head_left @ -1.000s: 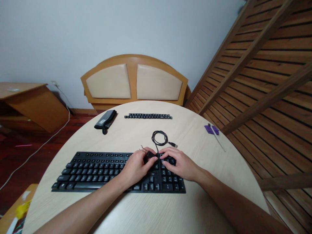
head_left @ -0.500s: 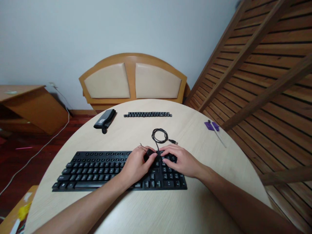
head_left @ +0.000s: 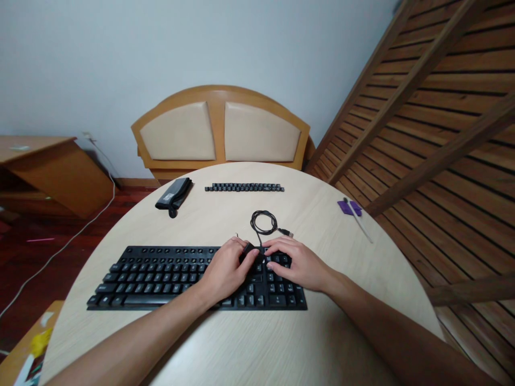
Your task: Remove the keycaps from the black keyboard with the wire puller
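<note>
Rolled a touch, your left hand (head_left: 226,266), and less of the wire (head_left: 236,235) shows beyond it! Its fingers grip the black tool (head_left: 250,247) over the keyboard's (head_left: 148,276) back edge, right of centre. Your right hand (head_left: 301,262) rests on the keyboard's right end, fingers and thumb parted. Behind the keyboard: coiled cable (head_left: 265,232), then loose keys (head_left: 245,187).

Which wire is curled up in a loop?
The black USB cable, on the table just behind the mechanical keyboard. The white cord isn't looped: it trails loosely across the floor.
</note>
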`<state>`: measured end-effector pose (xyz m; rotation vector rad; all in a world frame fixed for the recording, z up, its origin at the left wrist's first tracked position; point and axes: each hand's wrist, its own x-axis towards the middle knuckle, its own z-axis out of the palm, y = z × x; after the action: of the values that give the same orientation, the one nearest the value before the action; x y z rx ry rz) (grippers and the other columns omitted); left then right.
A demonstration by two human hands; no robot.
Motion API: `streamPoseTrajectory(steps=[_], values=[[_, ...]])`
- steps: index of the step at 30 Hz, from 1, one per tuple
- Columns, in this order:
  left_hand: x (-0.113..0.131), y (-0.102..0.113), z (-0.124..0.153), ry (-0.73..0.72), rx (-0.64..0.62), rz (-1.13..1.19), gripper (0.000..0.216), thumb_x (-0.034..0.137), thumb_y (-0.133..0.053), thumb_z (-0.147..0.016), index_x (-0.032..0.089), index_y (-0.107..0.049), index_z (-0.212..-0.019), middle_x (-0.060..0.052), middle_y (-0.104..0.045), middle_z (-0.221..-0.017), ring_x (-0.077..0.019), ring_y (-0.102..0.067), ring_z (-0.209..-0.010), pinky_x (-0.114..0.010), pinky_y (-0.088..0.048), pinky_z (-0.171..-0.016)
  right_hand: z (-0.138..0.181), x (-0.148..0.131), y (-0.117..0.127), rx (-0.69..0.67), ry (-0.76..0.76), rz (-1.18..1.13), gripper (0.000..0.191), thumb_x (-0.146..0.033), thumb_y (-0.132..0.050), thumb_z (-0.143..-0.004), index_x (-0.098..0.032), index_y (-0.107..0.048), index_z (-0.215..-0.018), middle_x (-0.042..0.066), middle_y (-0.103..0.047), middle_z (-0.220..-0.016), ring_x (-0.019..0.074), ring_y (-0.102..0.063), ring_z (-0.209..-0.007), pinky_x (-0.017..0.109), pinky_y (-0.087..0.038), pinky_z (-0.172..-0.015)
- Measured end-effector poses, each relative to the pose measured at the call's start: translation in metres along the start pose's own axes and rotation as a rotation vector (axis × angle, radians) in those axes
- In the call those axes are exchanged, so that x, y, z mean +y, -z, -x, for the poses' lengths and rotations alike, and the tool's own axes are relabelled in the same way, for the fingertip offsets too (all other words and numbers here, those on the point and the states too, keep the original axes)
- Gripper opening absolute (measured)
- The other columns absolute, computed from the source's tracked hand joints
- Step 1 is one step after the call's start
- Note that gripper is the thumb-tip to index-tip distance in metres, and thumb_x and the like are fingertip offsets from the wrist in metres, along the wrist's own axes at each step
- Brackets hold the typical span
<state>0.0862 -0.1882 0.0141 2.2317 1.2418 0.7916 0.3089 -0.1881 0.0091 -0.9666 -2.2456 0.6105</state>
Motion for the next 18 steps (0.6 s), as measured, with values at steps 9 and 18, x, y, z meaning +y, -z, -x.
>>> streamPoseTrajectory(steps=[9, 18], values=[[0.0005, 0.0005, 0.0006, 0.07, -0.01, 0.127, 0.024, 0.034, -0.048, -0.096, 0.017, -0.065, -0.099, -0.008, -0.07, -0.096, -0.0216, -0.064, -0.089, -0.036, -0.05, -0.083, -0.0009, -0.0013, -0.0004, 0.002, -0.008, -0.008, 0.014, -0.022, -0.067, -0.085, -0.021, -0.066, -0.098, 0.007, -0.068, -0.118, 0.0208, -0.062, -0.11, 0.04, -0.046, -0.099], [0.0057, 0.0044, -0.0004, 0.046, -0.064, 0.212, 0.017, 0.029, -0.049, -0.096, 0.018, -0.062, -0.1, -0.003, -0.07, -0.086, -0.0182, -0.067, -0.079, -0.031, -0.05, -0.077, -0.0013, -0.0056, 0.0002, 0.015, -0.031, 0.009, 0.016, -0.022, -0.068, -0.083, -0.022, -0.067, -0.099, 0.006, -0.069, -0.117, 0.0203, -0.063, -0.109, 0.039, -0.048, -0.098]])
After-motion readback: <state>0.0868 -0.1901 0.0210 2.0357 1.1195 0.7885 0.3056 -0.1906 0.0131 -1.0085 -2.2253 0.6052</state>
